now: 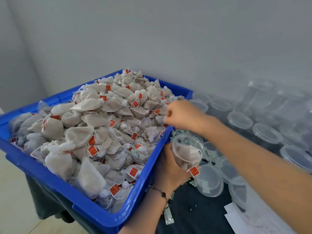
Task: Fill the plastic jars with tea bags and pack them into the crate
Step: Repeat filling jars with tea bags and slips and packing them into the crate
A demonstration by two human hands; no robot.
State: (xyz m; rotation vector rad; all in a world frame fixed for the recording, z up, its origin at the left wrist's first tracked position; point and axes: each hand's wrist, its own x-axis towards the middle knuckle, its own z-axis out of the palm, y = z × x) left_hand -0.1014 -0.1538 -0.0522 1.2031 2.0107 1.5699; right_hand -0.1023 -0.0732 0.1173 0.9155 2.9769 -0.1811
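Blue plastic crate (145, 168) sits at left on a dark surface (199, 208), heaped above its rim with gauze tea bags (87, 119), most with red paper tags on white strings.

Left hand (166, 168), bracelet (160, 191) at the wrist, is wrapped around a clear plastic jar (187, 151) just beside the crate's right wall. Jar is tilted, mouth toward the crate, with a few tea bags inside; one red tag (194, 171) hangs out over its lower edge.

Right hand (181, 114) is over the right edge of the heap, fingers curled in a narrow pinch at the tea bags there; whether it has actually gripped a bag cannot be told.

Right of the crate: rows of empty clear jars (239, 120) along the grey wall (152, 39), some stacked, blurred. Loose clear lids (209, 181) lie near the held jar, with small green-and-white sachets (179, 133) scattered among them. White paper sheets (253, 220) at lower right.
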